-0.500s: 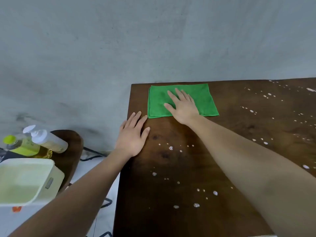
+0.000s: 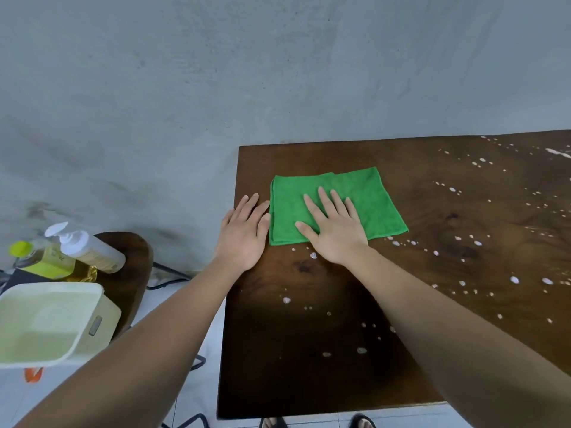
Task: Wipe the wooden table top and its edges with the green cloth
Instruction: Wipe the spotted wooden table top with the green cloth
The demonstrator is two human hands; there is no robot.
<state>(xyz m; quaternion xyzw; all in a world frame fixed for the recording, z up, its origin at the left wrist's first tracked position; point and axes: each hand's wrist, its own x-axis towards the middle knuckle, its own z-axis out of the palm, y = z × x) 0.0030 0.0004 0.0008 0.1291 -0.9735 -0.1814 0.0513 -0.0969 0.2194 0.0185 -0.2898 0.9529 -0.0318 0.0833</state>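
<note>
The dark wooden table top fills the right half of the head view, dotted with white foam drops in the middle and on the right. A folded green cloth lies near the table's far left corner. My right hand lies flat on the cloth's near half, fingers spread, palm pressing down. Just left of the cloth, my left hand rests flat on the table's left edge, its fingertips touching the cloth's side.
A small dark stool to the left carries a pump bottle and a yellow-green bottle. A pale yellow basin sits in front of them. A grey wall runs behind the table. My sandalled feet show below the near edge.
My right hand has drawn the cloth from the table's back edge toward me. The left hand now sits right beside the cloth.
</note>
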